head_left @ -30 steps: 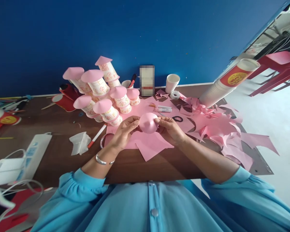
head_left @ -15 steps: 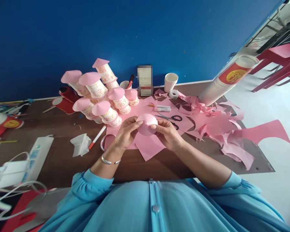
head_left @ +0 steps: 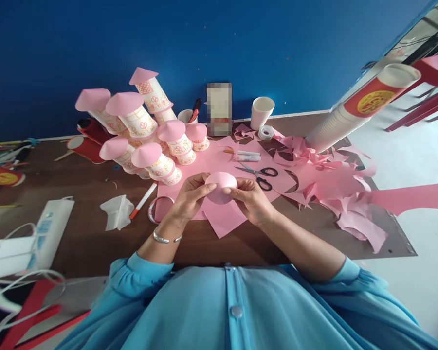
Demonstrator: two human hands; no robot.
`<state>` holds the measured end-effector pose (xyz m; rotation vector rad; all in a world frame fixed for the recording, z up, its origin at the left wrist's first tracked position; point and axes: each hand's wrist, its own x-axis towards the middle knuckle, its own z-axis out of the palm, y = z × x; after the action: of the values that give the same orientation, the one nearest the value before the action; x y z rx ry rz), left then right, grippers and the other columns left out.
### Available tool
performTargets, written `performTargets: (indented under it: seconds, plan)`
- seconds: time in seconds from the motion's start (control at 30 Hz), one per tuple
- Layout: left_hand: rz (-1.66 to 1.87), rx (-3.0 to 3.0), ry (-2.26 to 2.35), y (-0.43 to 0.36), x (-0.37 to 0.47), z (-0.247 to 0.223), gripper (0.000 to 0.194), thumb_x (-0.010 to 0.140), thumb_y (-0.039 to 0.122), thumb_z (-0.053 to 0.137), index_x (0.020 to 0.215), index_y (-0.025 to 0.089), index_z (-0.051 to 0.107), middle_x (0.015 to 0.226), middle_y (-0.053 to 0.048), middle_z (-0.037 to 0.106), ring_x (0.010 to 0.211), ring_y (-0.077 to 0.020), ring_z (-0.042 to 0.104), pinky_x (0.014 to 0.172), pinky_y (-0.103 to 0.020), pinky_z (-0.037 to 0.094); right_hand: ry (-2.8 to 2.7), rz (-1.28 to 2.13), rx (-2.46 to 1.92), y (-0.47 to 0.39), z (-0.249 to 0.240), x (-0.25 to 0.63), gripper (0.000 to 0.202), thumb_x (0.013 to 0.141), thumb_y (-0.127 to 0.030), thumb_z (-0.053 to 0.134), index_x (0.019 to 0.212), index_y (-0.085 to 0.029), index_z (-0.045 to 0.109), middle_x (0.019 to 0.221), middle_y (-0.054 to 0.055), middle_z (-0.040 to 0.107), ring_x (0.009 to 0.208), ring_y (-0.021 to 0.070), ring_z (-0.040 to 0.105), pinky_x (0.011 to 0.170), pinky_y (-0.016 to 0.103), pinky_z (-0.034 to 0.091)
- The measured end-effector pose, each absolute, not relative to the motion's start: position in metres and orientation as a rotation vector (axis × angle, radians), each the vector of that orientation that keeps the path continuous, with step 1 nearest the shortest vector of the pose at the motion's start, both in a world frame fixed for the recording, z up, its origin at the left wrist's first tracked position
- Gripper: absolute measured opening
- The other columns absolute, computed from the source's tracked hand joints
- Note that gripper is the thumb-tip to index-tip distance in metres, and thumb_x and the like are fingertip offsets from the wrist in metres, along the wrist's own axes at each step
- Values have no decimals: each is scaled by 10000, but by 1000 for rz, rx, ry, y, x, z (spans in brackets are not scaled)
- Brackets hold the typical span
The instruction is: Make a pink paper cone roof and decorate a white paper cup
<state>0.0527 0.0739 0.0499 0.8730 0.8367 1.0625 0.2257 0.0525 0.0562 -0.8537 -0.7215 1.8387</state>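
Observation:
Between my two hands is a small pink paper cone (head_left: pixel 221 187), its top facing me. My left hand (head_left: pixel 191 197) pinches its left edge, thumb on the front and fingers behind. From the right side my right hand (head_left: pixel 253 198) grips it the same way. Beneath lie pink paper sheets (head_left: pixel 224 221). Black-handled scissors (head_left: pixel 257 173) rest half open just beyond my right hand. Left of my hands stand several paper-cup towers (head_left: pixel 160 163) with drawn patterns and pink cone roofs. A roll of tape (head_left: pixel 160 209) lies by my left wrist.
Pink paper scraps (head_left: pixel 336 189) cover the right side, one strip jutting past the table edge. A tall stack of paper cups (head_left: pixel 361 107) leans there. A white cup (head_left: pixel 262 113) and a phone-like object (head_left: pixel 219 108) stand by the wall. At left are a power strip (head_left: pixel 53 233) and a red-capped marker (head_left: pixel 143 201).
The view has shifted slightly, so the towers and cup stack appear higher. Both hands keep hold of the pink cone, which has turned a little between my fingers.

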Motion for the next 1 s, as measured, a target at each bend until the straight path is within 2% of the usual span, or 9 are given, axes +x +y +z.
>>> performTargets:
  seconds: [0.23,0.43,0.57,0.7,0.77,0.87,1.0]
  plan:
    - [1131,745,845,76,51,40,290,678,392,915,702,198,700,753,6,714,719,-149,620,683,-279,497,-694,1830,-845,53,47,234,339,646,-468,974,742,-202,788,743,-6,687,730,131,573,746,283,465]
    - [1149,734,877,78,51,36,304,678,393,898,681,203,660,748,4,694,728,-156,618,695,-291,501,-734,1724,-902,57,44,240,369,625,-501,979,656,-213,749,685,-15,628,674,128,520,702,301,448]
    - [1150,729,878,78,52,34,323,657,400,910,682,200,658,752,1,692,730,-152,617,696,-286,500,-762,1702,-890,59,41,240,365,631,-507,976,659,-217,754,677,-11,643,673,129,532,698,298,450]
    - [1176,713,883,79,50,31,341,639,400,914,678,197,641,767,0,683,754,-157,624,705,-288,506,-752,1707,-876,61,36,239,457,694,-643,901,706,-207,763,686,8,658,692,147,568,702,307,473]
    - [1177,729,896,80,50,29,342,643,394,906,675,198,627,756,4,672,748,-156,620,700,-290,501,-766,1691,-893,63,34,238,512,681,-699,880,711,-203,758,694,12,657,699,151,568,702,310,476]
    - [1169,748,890,80,49,25,353,643,383,908,658,195,610,720,15,659,714,-144,605,683,-282,485,-818,1654,-924,64,31,238,481,633,-639,937,691,-201,747,690,-2,646,695,135,548,710,301,456]
    - [1162,732,864,80,47,22,349,629,356,929,668,193,623,732,21,678,710,-131,602,686,-267,484,-876,1589,-918,63,28,238,415,657,-553,954,659,-201,732,696,-13,635,697,124,526,713,294,433]
